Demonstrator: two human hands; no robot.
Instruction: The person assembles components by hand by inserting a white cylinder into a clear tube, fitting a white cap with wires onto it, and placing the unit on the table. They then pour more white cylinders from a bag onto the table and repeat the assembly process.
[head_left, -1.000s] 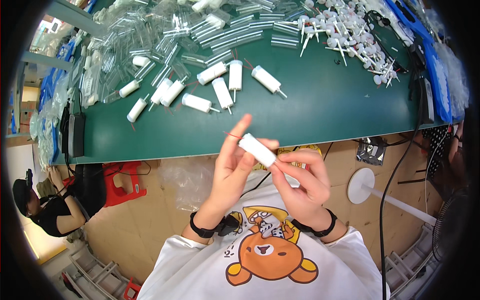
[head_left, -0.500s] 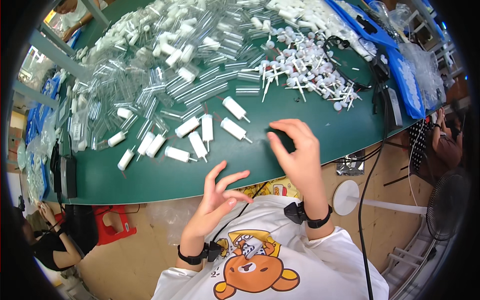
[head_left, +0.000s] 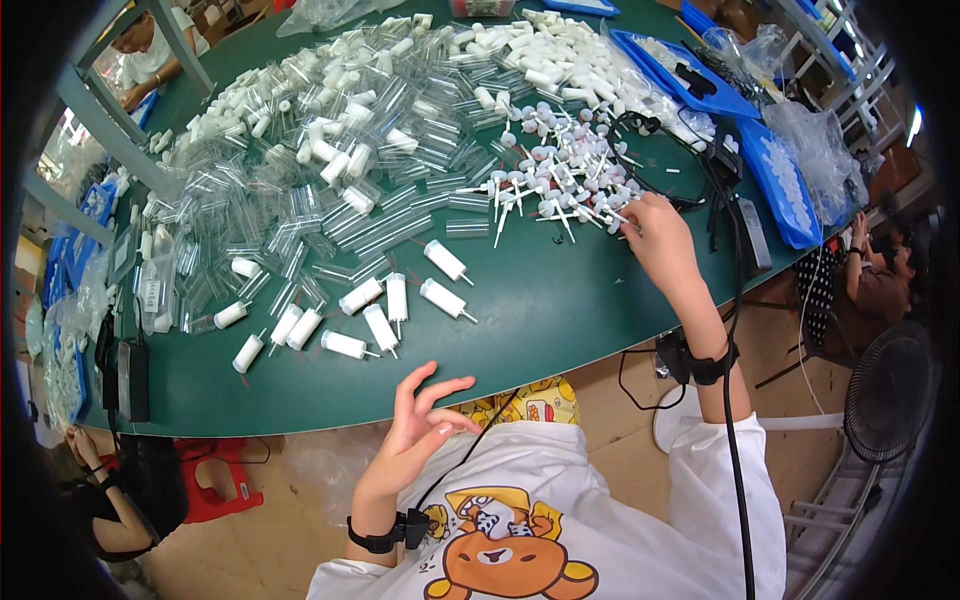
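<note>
- Head view: right hand [head_left: 658, 240] reaches into the pile of white pump stems [head_left: 560, 170] on the green tabletop [head_left: 540, 310]; fingers curled, grip unclear.
- Left hand [head_left: 420, 425] hovers empty near the tabletop edge, fingers spread.

shirt [head_left: 610, 520]: white, short-sleeved; cartoon bear print on chest, orange-brown with yellow patches
left hand [head_left: 420, 425]: bare, no glove
right hand [head_left: 660, 240]: bare, no glove
left wristband [head_left: 375, 540]: black strap, small black box-shaped module clipped on beside it
right wristband [head_left: 700, 365]: black strap, same kind of black module on the wrist side
thin cable [head_left: 470, 450]: black, from left wrist module across shirt front
thick cable [head_left: 738, 440]: black, down along right sleeve
right wrist lead: thin black loop off the module
</note>
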